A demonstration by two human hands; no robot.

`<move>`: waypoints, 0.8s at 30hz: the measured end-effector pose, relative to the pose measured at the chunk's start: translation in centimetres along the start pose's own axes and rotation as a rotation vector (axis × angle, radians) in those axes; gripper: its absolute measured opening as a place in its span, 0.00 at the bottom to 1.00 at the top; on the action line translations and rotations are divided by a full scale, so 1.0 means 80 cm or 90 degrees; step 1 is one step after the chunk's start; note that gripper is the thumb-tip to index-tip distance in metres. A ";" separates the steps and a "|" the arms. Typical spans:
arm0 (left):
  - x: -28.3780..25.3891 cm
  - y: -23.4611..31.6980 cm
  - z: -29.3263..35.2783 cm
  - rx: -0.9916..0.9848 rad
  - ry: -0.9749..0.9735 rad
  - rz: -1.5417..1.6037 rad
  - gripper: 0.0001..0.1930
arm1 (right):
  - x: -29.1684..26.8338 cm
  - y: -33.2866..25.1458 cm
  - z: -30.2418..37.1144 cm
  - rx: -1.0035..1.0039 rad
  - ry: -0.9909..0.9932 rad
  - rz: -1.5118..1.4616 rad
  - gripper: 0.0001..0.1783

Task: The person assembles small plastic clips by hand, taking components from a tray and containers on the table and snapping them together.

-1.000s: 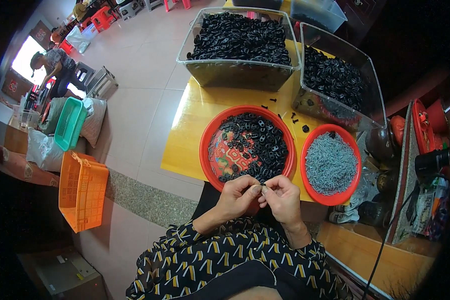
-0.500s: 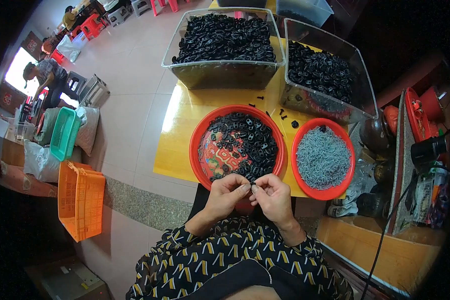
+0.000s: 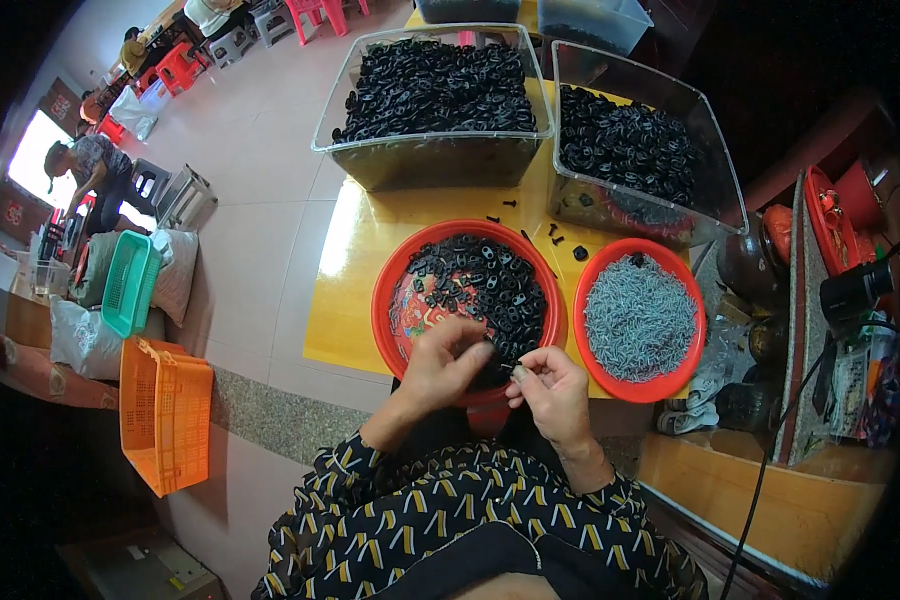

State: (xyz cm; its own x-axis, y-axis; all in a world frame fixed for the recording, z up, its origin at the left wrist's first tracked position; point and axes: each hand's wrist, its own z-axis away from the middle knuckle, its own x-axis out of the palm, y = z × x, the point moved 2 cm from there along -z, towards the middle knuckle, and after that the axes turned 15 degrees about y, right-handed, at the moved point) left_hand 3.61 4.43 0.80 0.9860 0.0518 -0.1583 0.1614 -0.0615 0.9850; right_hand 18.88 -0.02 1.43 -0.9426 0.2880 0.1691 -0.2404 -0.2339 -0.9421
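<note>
A red round bowl (image 3: 390,282) of small black plastic parts (image 3: 490,285) stands on a low yellow table (image 3: 355,285), and a second red bowl (image 3: 692,300) beside it holds grey metal pins (image 3: 638,318). My left hand (image 3: 442,365) hovers over the near rim of the first bowl, fingers curled loosely over the black parts. Just to its right, my right hand (image 3: 550,392) pinches a small piece between thumb and fingertips. The two hands are slightly apart.
Two clear bins (image 3: 425,155) (image 3: 715,165) heaped with black parts stand at the table's far side. An orange crate (image 3: 165,412) and a green basket (image 3: 128,282) sit on the floor at left, where another person (image 3: 90,165) bends over. Cluttered shelving stands at right.
My hands were joined at a small piece; now they have parted, the left reaching over the bowl of black parts while the right keeps the piece. The view has shifted slightly.
</note>
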 end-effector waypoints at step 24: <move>-0.010 -0.018 -0.032 -0.077 -0.019 0.015 0.05 | -0.003 -0.004 -0.010 0.073 -0.019 -0.069 0.03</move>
State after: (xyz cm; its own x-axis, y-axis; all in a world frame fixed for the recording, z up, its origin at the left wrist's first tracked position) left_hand 2.52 7.01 -0.29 0.9906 0.0212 -0.1353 0.1339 0.0578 0.9893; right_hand 19.38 0.76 1.47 -0.9157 0.2895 0.2788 -0.3648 -0.3072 -0.8790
